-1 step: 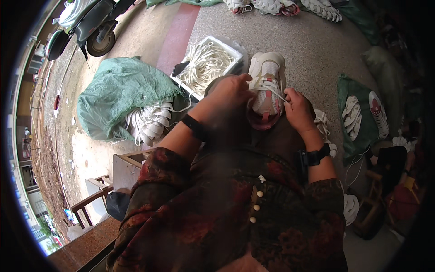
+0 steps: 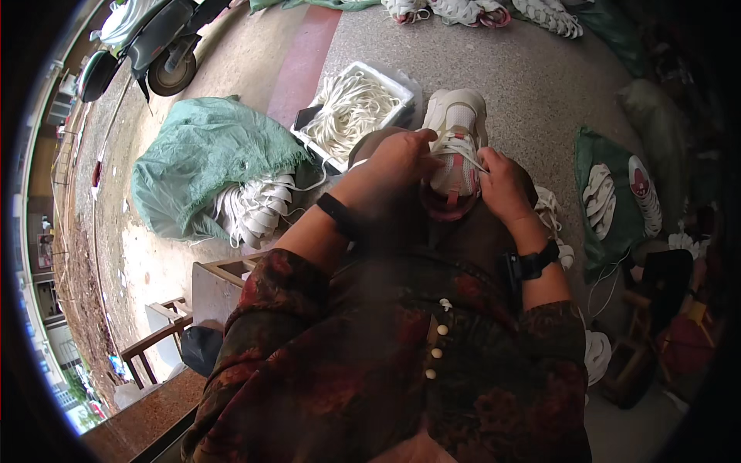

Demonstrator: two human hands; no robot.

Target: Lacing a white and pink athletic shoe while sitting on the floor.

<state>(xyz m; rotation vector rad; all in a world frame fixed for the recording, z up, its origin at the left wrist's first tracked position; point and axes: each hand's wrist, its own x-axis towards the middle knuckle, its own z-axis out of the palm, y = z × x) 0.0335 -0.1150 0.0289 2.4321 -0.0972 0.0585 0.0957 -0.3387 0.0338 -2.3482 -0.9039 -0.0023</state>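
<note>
Head view, nearest first: the person's patterned sleeves and two forearms, each with a dark wristband, run up to a white sneaker [image 2: 455,147] resting on the lap. Compared with the other picture of this same instant nothing has shifted, so the lacing is mid-step, neither begun nor finished as far as I can judge. The left hand [image 2: 397,158] cups the shoe's left flank near the eyelets, its fingers curled and pressed together against the upper. The right hand [image 2: 502,185] sits at the right flank, its fingers pinching a white shoelace [image 2: 463,147] that crosses the tongue. The sneaker's long axis runs straight away from the body: the pink-lined opening faces the person and the toe points up the picture, toward the far floor. Just beyond the left hand stands a white tray of loose laces [image 2: 351,108], then a green sack [image 2: 208,162] spilling white soles, and farthest off a parked scooter [image 2: 147,46].
</note>
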